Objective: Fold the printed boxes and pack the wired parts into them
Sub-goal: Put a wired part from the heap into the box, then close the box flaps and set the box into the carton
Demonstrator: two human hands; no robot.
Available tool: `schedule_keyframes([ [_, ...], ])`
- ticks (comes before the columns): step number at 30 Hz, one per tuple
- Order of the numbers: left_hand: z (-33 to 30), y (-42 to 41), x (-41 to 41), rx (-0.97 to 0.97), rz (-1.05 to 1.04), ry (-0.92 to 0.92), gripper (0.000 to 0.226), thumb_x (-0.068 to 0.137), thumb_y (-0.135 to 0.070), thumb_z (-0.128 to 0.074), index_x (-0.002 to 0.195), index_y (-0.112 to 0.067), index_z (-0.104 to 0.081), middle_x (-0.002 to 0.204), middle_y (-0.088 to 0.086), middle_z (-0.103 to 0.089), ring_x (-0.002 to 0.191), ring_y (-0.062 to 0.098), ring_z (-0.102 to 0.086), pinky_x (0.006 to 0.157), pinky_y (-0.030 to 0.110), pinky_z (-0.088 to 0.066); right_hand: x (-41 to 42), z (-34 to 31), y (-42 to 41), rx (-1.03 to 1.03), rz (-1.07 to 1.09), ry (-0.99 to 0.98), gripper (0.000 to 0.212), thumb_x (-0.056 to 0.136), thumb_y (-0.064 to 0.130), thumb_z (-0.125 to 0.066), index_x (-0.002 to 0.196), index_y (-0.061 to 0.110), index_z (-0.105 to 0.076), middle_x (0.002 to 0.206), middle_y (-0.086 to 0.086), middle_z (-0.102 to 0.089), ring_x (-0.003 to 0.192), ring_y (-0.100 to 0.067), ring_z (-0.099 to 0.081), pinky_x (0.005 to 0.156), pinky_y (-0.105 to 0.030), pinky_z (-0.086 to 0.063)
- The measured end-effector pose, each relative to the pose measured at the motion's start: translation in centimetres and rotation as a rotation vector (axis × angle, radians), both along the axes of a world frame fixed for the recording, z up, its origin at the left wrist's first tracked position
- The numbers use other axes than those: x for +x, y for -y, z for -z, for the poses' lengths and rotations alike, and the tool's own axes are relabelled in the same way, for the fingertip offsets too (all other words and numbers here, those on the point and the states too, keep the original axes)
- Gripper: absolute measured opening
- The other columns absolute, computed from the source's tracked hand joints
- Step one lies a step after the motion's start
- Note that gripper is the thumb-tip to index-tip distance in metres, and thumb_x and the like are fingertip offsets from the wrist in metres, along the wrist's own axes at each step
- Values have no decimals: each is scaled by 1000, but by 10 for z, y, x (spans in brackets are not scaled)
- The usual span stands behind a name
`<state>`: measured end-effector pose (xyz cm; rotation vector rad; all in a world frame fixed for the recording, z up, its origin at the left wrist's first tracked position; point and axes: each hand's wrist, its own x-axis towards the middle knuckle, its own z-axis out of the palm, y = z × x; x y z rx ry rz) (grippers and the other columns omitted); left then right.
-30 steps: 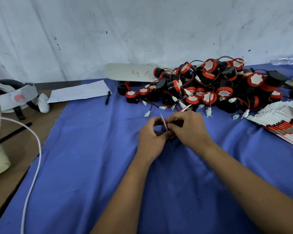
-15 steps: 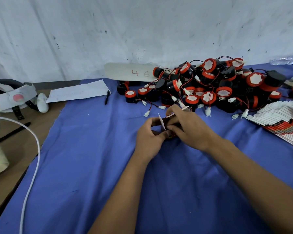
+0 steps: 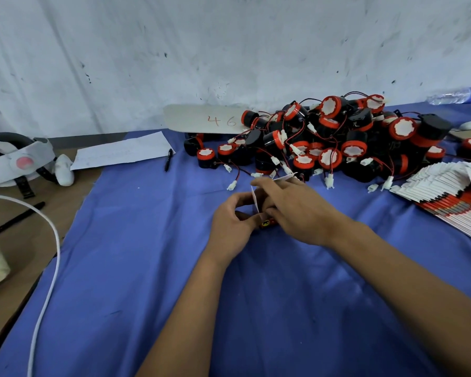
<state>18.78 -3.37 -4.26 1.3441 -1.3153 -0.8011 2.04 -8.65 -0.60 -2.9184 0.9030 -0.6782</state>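
The box (image 3: pixel 267 222) sits between your two hands over the blue-clothed surface (image 3: pixel 147 268), your left hand (image 3: pixel 233 223) and right hand (image 3: pixel 297 210) both pinching it with curled fingers (image 3: pixel 259 183), just before the heap of wired parts (image 3: pixel 324 142).

Both hands, left hand (image 3: pixel 233 221) and right hand (image 3: pixel 297 210), are gripping a small printed box (image 3: pixel 265 223) (mostly hidden) over the blue cloth (image 3: pixel 147 268), near the piled wired parts (image 3: pixel 324 140).
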Motion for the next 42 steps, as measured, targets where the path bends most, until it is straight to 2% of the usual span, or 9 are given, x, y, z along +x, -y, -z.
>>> schedule_keyframes([
  [4, -1, -1, 0, -2, 1, 10, 37, 88, -10, -81, 122, -16, -68, 112, -6, -75, 75, 17, -72, 81, 48, -62, 2, -5, -1, 63, -25, -10, 68, 96, 10, -56, 157, 19, -27, 102, 9, -71, 110, -13, -58, 108, -35, -36],
  [7, -1, -2, 0, -3, -11, 13, 38, 85, -14, -84, 120, -18, -69, 110, -7, -76, 82, 22, -73, 83, 50, -61, 0, -5, -5, 251, -5, 381, 65, 94, 4, -59, 152, 24, -37, 96, 16, -74, 91, 2, -63, 84, -14, -45],
  [9, -1, -3, 0, -11, -9, 17, 39, 83, -14, -86, 118, -19, -70, 111, -8, -75, 83, 23, -73, 84, 50, -61, -3, -6, -6, 194, 92, 532, 53, 94, 4, -60, 140, 25, -44, 104, 15, -74, 103, 0, -63, 87, -16, -46],
  [12, 0, -4, 2, -18, -9, 15, 37, 85, -13, -84, 118, -20, -69, 113, -8, -75, 84, 24, -73, 85, 52, -60, -6, -5, 2, -12, 203, 361, 37, 93, 7, -60, 127, 20, -53, 115, 13, -71, 125, -12, -51, 104, -29, -33],
  [17, 1, -5, 4, -73, -29, 57, 47, 92, -12, -76, 129, -33, -58, 115, -2, -73, 79, 23, -72, 80, 47, -62, -5, -3, 9, 162, 178, 250, 44, 99, -2, -43, 137, 15, -57, 132, -3, -63, 126, -17, -51, 99, -34, -49],
  [22, 5, -2, 3, -143, -51, 279, 35, 92, -8, -75, 122, -26, -75, 114, -2, -69, 89, 16, -68, 84, 32, -56, -7, -3, 7, 92, 155, 343, 62, 81, -18, -45, 130, 15, -63, 124, -1, -68, 110, -19, -61, 89, -35, -53],
  [29, 7, 2, 2, -250, -178, 357, 10, 95, -20, -73, 98, -22, -81, 112, -6, -67, 108, 3, -59, 87, 14, -45, -16, 11, 4, 162, 216, 734, 32, 83, -3, -73, 108, 13, -62, 106, 7, -65, 98, -5, -62, 71, -14, -52],
  [35, 8, 2, -1, -262, -119, 283, 10, 96, -10, -68, 97, -18, -74, 98, -13, -71, 96, 3, -66, 81, 16, -52, -14, 28, -2, 76, 142, 506, 13, 89, 8, -75, 98, 16, -79, 92, 6, -76, 86, -10, -67, 77, -26, -55],
  [42, 6, 1, 1, -193, -97, 170, 17, 94, 0, -65, 92, -13, -76, 93, -16, -74, 94, 2, -68, 80, 15, -53, -16, 32, -3, 178, 264, 726, 44, 82, 6, -78, 108, 29, -50, 100, 11, -68, 77, -2, -71, 70, -24, -55],
])
